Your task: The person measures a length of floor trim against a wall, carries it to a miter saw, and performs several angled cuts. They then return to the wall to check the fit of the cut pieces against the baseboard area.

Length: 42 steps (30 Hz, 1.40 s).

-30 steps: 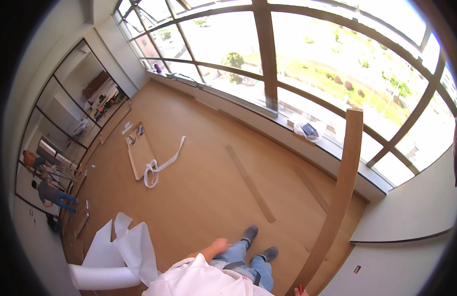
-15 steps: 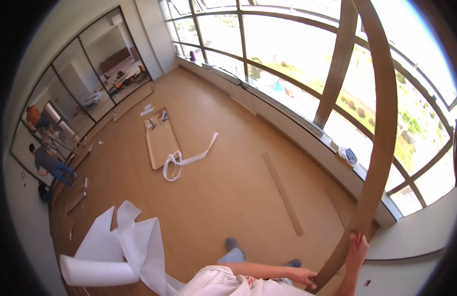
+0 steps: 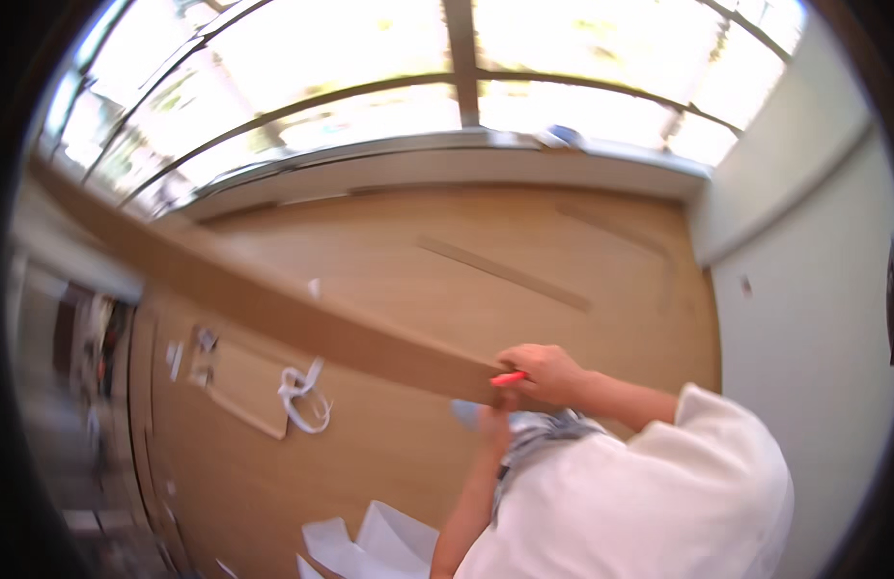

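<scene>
While the right hand (image 3: 548, 372) grips the long plank (image 3: 302, 324) and a red pen (image 3: 510, 378), the left hand (image 3: 497, 416) clasps the plank's near end; probably stiff, tip-heavy, steadier held mid-length.

A plank (image 3: 302, 326) extends left over the floor (image 3: 370, 473); beyond it a strip (image 3: 505, 274) lies before the windows (image 3: 360, 43), and sheeting (image 3: 394, 540) lies front left.

Brown plank (image 3: 302, 323); bright red pen (image 3: 510, 378); plain white shirt (image 3: 630, 492); tan floor (image 3: 389, 289); white sheets (image 3: 394, 540); dark window frames (image 3: 463, 63). The blurred cloth (image 3: 551, 429) seems grey with darker streaks.
</scene>
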Available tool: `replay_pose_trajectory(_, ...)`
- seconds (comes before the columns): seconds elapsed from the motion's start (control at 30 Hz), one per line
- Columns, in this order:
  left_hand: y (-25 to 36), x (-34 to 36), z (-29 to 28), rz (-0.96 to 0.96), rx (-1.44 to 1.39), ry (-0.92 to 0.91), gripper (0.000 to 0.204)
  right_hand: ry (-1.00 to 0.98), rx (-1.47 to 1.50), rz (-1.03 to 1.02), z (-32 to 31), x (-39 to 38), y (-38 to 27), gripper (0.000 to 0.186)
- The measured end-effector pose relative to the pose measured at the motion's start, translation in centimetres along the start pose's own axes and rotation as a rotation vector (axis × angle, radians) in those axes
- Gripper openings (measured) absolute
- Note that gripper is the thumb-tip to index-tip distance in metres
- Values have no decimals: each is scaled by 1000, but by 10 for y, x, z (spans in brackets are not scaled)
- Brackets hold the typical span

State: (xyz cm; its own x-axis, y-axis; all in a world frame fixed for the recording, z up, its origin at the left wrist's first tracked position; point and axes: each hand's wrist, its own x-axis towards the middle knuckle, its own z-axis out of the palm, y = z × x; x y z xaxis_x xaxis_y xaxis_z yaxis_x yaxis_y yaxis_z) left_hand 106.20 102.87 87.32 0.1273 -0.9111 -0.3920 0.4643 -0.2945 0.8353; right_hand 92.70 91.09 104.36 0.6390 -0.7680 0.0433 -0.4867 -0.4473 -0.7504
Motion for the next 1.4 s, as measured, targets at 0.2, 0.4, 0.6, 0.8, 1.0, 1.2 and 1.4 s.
replay_pose_trajectory(0.2,120,-26,-145,107,-5,426,53,-268,46,214,151,41,7,43)
replay_pose_trajectory(0.4,212,-67,-331,22,-109,302,65,-623,16,140,274,163,-99,60)
replay_pose_trajectory(0.6,281,-95,-489,50,-159,457,72,-762,-91,-25,367,284,-234,59)
replay_pose_trajectory(0.8,321,-118,-635,142,-193,581,67,-825,-272,-170,496,363,-330,57)
replay_pose_trajectory(1.0,328,-176,-822,14,-219,538,65,-838,-296,-221,628,399,-470,48)
replay_pose_trajectory(1.2,367,-228,-980,-111,-183,467,74,-905,-340,-241,733,441,-592,48)
replay_pose_trajectory(1.4,402,-231,-1146,-154,-202,441,70,-899,-271,-118,864,508,-664,49)
